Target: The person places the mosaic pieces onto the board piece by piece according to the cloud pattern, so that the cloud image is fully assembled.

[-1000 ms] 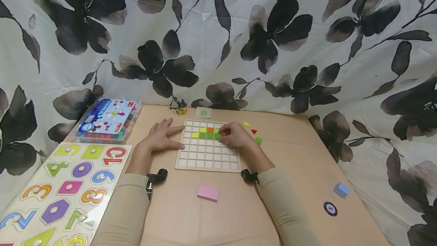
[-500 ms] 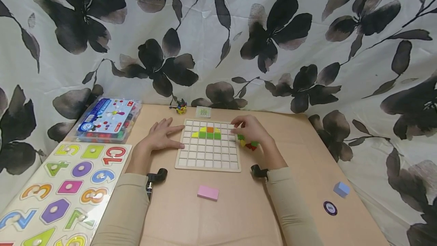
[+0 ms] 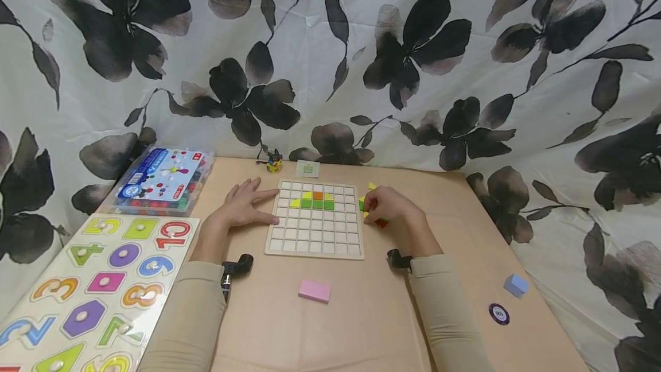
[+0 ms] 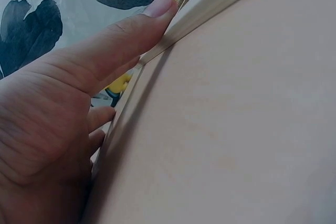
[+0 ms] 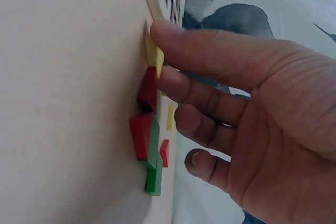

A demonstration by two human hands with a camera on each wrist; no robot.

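Tan tabletop carries everything. Square pale wooden grid board lies flat between the two hands, edges roughly square to the person; no long axis. A short cluster of green, yellow and orange tiles fills cells near its far edge.

Left hand: flat, fingers straight, spread on the table, fingertips touching the board's left edge. Left wrist view shows the thumb lying along the board rim. It grips nothing, just braces.

Right hand: just right of the board, fingers curled down over a small pile of loose wooden tiles. Thumb and index finger pinch a yellow tile at the pile's board-side end; red tile sits under the next fingertip. Another red tile and a green tile lie nearer the wrist, touching each other. One more yellow triangle sits apart, just beyond the fingers.

Yellow tile: looks tilted up on edge, flat faces towards board and pile, long edge roughly parallel to the board's right rim. Exact shape unclear, part hidden by the thumb.

Judgement for the pick: keep the pinch on the tile's edges, lift straight up so the neighbouring red tile isn't dragged, and keep the left hand pressing so the board doesn't skate. Level the tile before lowering.
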